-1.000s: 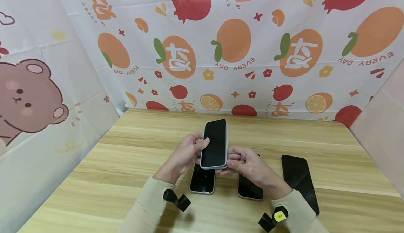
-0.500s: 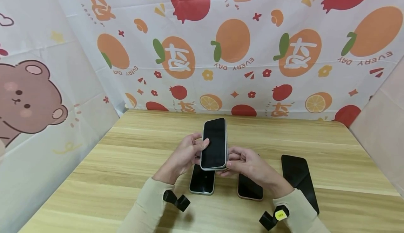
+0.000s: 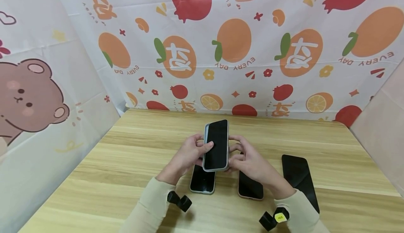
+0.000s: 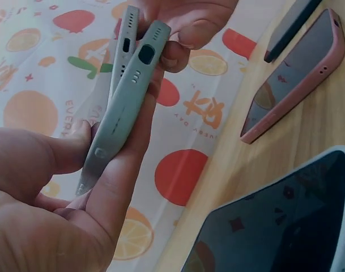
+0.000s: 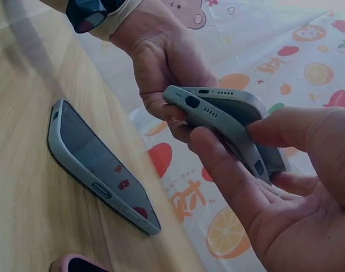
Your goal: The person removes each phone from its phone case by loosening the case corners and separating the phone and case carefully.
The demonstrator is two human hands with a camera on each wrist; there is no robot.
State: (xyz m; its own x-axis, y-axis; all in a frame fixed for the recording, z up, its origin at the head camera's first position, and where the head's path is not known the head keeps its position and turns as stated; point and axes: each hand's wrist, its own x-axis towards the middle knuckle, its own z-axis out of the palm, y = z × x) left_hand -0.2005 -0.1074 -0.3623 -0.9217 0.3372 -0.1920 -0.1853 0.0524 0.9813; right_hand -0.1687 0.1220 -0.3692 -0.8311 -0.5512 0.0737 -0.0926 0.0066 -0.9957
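Holds up a slim, black-screened phone with a silvery rim (image 3: 217,155) above the wood-grained bench (image 3: 142,138), gripping it in the left hand (image 3: 186,152) with thumb on glass and fingers behind; pinches the pale grey-green case (image 4: 121,107) in the right hand (image 3: 252,162). Shows a narrow wedge between phone and case; cannot tell how deep the far part sits. Hides the far end of a flat-lying phone in a pale green case (image 3: 202,180), left, of a pink-edged phone (image 3: 250,187), right, and part of a larger black slab (image 3: 298,177), farther right. Reads "EVERY DAY" repeatedly on the far white fruit-print cloth (image 3: 202,82); too small to read on the yellow label (image 3: 280,218). Reveals an oval port cut-out and small round holes along the case's end.
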